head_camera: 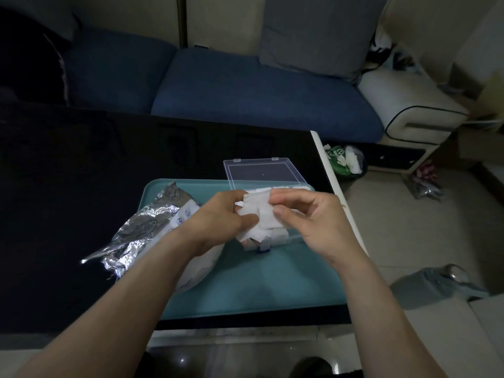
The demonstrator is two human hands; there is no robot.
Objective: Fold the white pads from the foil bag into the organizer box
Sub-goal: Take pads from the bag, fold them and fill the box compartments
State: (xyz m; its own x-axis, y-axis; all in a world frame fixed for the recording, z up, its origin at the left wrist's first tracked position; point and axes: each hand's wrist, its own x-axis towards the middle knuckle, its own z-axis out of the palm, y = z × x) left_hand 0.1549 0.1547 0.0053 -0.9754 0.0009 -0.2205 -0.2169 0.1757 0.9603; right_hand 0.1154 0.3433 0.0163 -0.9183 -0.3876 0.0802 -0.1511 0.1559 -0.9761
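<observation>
Both hands hold one white pad [257, 207] above the teal tray [272, 282]. My left hand [218, 216] pinches its left edge, and my right hand [308, 219] grips its right side between thumb and fingers. Just behind and under the pad stands the clear organizer box [283, 236] with white pads inside; its transparent lid [261, 171] is tipped open toward the sofa. The crumpled foil bag [141, 233] lies at the tray's left edge, partly under my left forearm. A white pile beneath that forearm is mostly hidden.
The tray sits on a black table [68, 200] whose white right edge [335, 184] drops to a tiled floor. A blue sofa [245, 88] runs behind. On the floor at the right lie a green-and-white bag [345, 159] and a grey object [436, 285].
</observation>
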